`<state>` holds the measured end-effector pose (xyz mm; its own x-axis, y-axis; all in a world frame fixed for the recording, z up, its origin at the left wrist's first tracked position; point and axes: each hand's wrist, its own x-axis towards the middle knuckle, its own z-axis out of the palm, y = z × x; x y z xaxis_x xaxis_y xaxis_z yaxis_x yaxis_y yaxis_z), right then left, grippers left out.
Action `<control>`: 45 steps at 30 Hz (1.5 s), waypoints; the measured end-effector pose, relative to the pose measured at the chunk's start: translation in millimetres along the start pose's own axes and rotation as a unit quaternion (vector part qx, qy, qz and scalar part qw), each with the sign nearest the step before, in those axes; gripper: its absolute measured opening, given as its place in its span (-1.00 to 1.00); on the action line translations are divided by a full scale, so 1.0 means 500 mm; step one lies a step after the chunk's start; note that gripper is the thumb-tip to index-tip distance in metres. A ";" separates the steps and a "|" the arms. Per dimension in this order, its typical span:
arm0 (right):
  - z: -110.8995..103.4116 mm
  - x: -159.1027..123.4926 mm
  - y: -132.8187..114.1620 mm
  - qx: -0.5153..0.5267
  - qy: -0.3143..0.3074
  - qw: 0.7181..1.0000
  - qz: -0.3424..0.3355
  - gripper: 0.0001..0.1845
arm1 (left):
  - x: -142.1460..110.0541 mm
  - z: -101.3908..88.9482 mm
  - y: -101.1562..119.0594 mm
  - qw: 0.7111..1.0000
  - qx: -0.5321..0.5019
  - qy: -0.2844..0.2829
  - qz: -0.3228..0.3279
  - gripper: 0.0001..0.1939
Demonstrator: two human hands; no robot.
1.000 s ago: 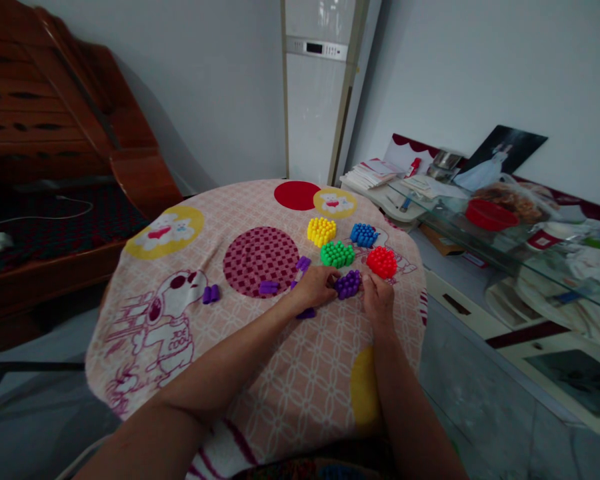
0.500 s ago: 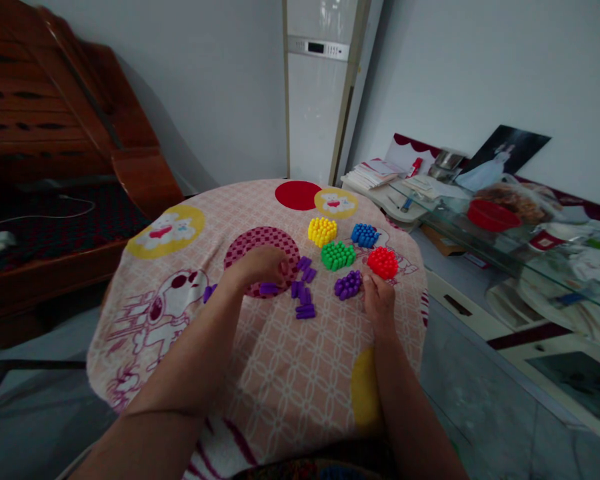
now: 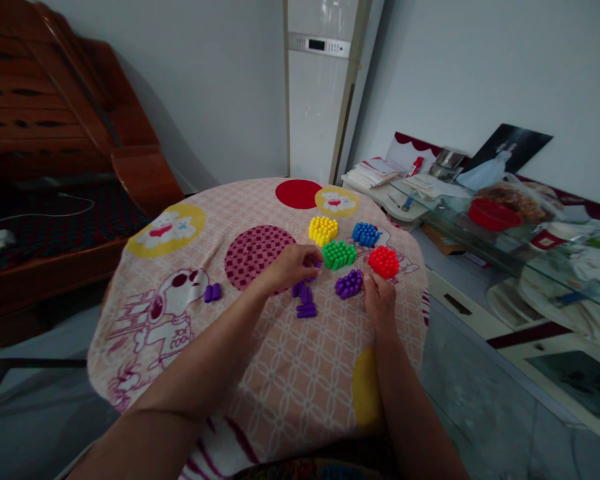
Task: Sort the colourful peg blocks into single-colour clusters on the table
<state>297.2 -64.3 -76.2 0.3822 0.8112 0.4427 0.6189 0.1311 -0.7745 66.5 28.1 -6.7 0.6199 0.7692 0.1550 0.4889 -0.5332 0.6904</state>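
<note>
My left hand (image 3: 293, 265) hovers over the table with its fingers pinched on a small purple peg, just left of the green peg cluster (image 3: 339, 254). My right hand (image 3: 377, 298) rests on the cloth, its curled fingertips pressed against the right edge of the purple peg cluster (image 3: 349, 283). Several loose purple pegs (image 3: 305, 301) lie between my hands, and two more purple pegs (image 3: 212, 292) lie further left. Yellow (image 3: 323, 230), blue (image 3: 365, 234) and red (image 3: 383, 261) peg clusters sit behind them.
The round table wears a pink cartoon-print cloth (image 3: 180, 313). A tall white air conditioner (image 3: 317, 93) stands behind it. A wooden bench (image 3: 55, 167) is at the left. At the right, a glass-topped cabinet (image 3: 505, 233) carries papers, a red bowl and clutter.
My left hand left the purple cluster, reached left to the maroon circle, took the purple peg lying there, and has come back right toward the clusters. My right hand stayed put.
</note>
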 end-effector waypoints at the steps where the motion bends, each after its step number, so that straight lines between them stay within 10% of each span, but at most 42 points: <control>1: 0.000 0.000 0.000 0.000 -0.002 1.000 0.003 -0.62 | 0.011 0.020 0.007 1.000 -0.025 0.009 0.012 -0.76; 18: -0.002 -0.001 -0.003 0.004 -0.008 1.000 -0.002 -0.61 | 0.073 0.115 0.016 0.996 -0.039 -0.042 0.070 -0.83; 29: -0.002 -0.002 -0.004 -0.003 -0.006 1.000 -0.001 -0.62 | 0.054 0.013 -0.030 0.984 0.116 0.125 -0.045 -0.77; 36: 0.001 -0.002 0.004 -0.003 -0.006 1.000 0.001 -0.62 | 0.046 0.026 -0.059 0.957 0.256 -0.004 -0.135 -0.75; 45: -0.002 0.000 -0.004 -0.015 -0.007 1.000 -0.009 -0.62 | 0.046 0.022 -0.019 0.978 0.161 0.103 -0.083 -0.69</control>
<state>296.8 -65.4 -74.2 0.3624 0.8163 0.4498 0.6458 0.1281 -0.7527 83.0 47.1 -17.3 0.3946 0.8915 0.2225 0.7609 -0.4528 0.4648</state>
